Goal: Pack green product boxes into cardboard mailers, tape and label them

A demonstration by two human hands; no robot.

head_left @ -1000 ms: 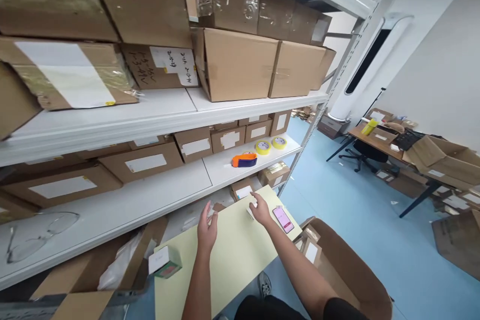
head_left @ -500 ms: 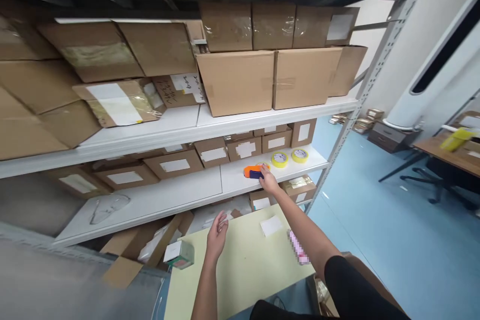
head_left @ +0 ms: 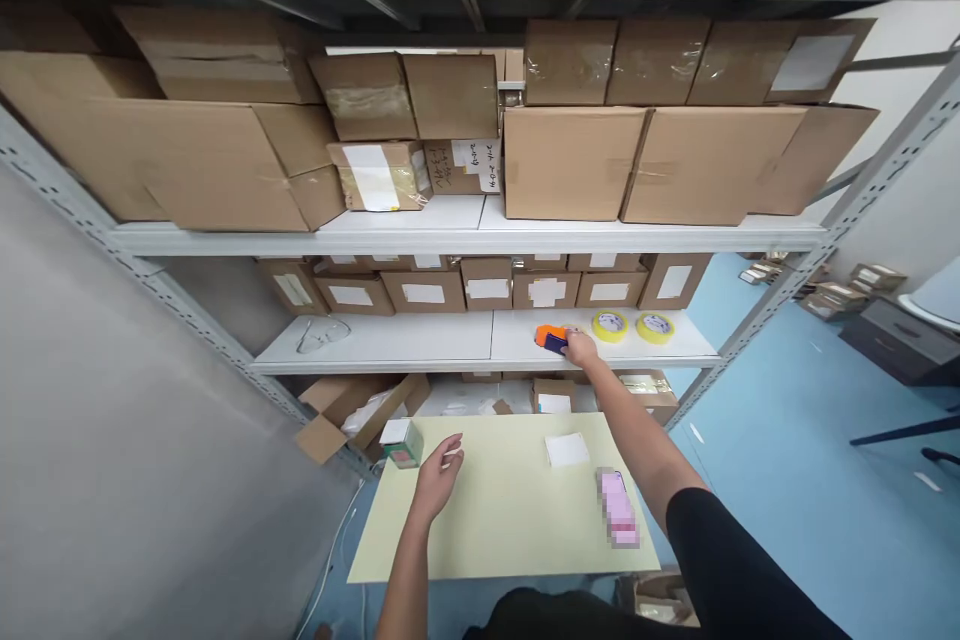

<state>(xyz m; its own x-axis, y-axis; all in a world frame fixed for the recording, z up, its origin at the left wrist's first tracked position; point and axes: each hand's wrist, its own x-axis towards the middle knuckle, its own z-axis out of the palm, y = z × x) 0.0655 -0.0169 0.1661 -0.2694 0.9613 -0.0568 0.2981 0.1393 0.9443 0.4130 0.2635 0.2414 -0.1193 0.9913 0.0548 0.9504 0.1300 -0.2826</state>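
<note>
My right hand point(head_left: 580, 349) reaches out to the middle shelf point(head_left: 405, 345), its fingers closed on an orange and dark blue tape dispenser point(head_left: 553, 343). The dispenser is low at the shelf surface; I cannot tell if it rests on it. Just right of that hand, two rolls of yellow tape point(head_left: 610, 325) lie flat on the shelf. Over the pale yellow table point(head_left: 510, 530), my left hand point(head_left: 437, 482) is held with loosely curled fingers apart and nothing in them. Near it stands a small green and white box point(head_left: 402, 443).
White paper point(head_left: 567, 450) and a pink, blurred-out item point(head_left: 618, 510) lie on the table's right side. Clear safety glasses point(head_left: 323, 332) sit on the shelf's left. Cardboard boxes point(head_left: 574, 163) fill the upper shelf. An open carton point(head_left: 360, 410) stands below left, beside a metal rack post point(head_left: 810, 260) opposite.
The view has turned left and levelled, so shelf and table appear straighter. My right hand still grips the tape dispenser at the shelf; my left hand stays over the table, empty.
</note>
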